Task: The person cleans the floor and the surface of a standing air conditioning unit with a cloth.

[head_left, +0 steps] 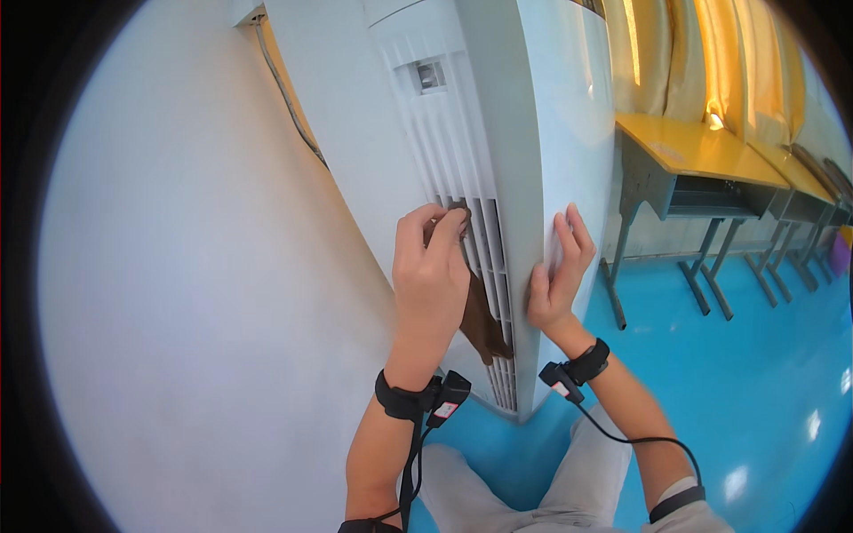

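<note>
A tall white floor-standing air conditioner [573, 100] stands before me, with a slatted vent grille [492, 233] down its side. My left hand [432, 266] pinches a brown cloth [481, 320] at the upper part of the grille's dark openings. The cloth hangs down over the slats from the fingers, its lower end near the bottom of the grille. My right hand [563, 273] rests on the unit's smooth front panel near its edge, fingers apart, holding nothing. Both wrists wear black straps with small devices and cables.
A white wall [200, 266] is close on the left, with a grey cable [286, 100] running down behind the unit. Desks with yellow tops [706, 153] and metal legs stand at the right, below yellow curtains [726, 60]. The floor [720, 373] is glossy blue.
</note>
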Available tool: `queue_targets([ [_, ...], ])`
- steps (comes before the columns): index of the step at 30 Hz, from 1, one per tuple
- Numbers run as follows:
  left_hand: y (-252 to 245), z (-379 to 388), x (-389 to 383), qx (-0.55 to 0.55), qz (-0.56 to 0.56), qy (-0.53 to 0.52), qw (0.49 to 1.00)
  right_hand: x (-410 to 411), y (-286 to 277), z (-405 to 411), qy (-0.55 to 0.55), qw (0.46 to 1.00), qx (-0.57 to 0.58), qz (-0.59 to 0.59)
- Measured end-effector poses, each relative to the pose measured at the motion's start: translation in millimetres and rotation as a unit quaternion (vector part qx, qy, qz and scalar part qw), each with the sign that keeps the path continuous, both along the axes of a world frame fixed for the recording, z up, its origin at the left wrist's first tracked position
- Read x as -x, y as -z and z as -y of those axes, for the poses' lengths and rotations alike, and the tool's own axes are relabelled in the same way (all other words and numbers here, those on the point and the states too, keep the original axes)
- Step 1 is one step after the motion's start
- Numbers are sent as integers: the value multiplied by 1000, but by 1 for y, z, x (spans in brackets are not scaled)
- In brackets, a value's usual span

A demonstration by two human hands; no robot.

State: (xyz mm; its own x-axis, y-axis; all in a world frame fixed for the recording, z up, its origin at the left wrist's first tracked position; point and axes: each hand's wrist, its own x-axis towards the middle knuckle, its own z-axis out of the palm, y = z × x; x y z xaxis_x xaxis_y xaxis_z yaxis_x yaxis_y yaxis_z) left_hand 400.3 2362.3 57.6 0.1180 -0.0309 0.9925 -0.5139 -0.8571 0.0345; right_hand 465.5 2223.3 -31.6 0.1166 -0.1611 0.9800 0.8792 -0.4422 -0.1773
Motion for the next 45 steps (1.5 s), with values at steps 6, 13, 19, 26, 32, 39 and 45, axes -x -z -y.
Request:
queue_targets([
  [6,-30,-1,-9,0,38,2,999,-2,1,-3,2,1000,-4,2],
  [13,-18,-2,-9,-25,46,-6,999,-1,0,-3,5,1000,-2,0],
  [19,-8,4,-9,-7,54,-10,998,2,0,-2,3,1000,-4,2],
  [26,-26,2,-13,14,48,19,999,1,1,-4,12,1000,-2,3],
  [32,20,6,-8,35,3,16,999,2,-1,1,14,1000,-4,-3],
  [39,-36,17,5,83,38,66,994,1,0,-3,11,1000,-11,-2],
  [45,-10,21,4,132,-42,87,987,-1,2,1,6,1000,-16,-5],
])
